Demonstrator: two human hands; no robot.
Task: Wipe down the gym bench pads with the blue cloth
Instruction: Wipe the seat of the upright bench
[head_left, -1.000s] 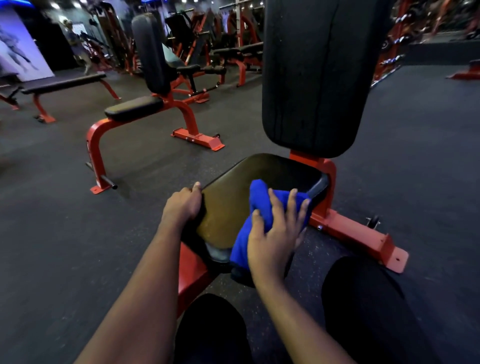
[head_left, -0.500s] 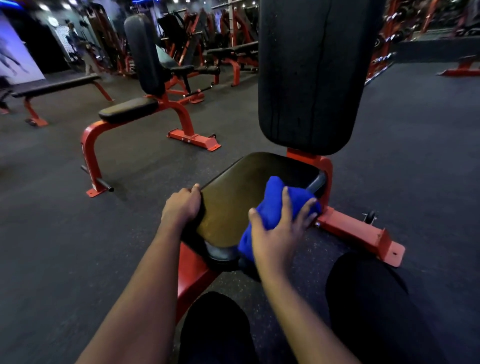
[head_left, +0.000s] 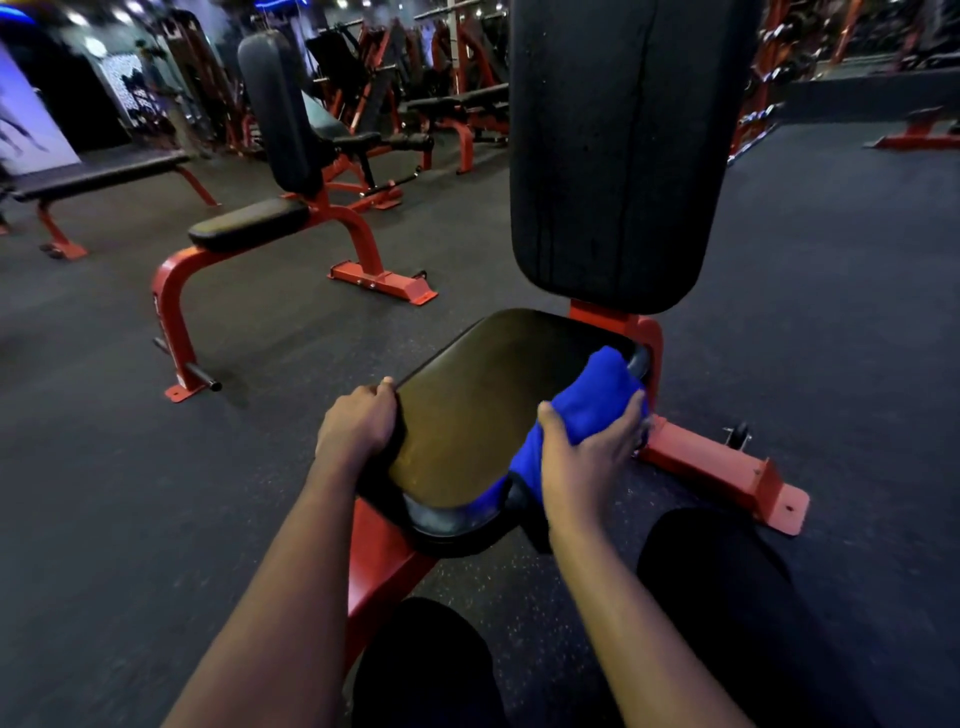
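A red-framed gym bench stands right in front of me. Its black seat pad (head_left: 467, 410) lies flat and its tall black back pad (head_left: 613, 156) rises behind. My right hand (head_left: 582, 457) grips the blue cloth (head_left: 592, 400) against the seat pad's right edge, close to the back corner. My left hand (head_left: 358, 426) curls over the seat pad's left front edge. A strip of the cloth hangs down by the pad's front right corner.
A second red bench (head_left: 249, 228) with black pads stands to the left, a flat bench (head_left: 98, 174) farther left. The bench's red foot (head_left: 727, 473) sticks out right. Racks and machines line the back. My dark-clad knees (head_left: 727, 597) flank the frame on black rubber floor.
My right hand has slid the blue cloth along the seat pad's right edge, away from me toward the back pad. My left hand has kept its hold on the left edge.
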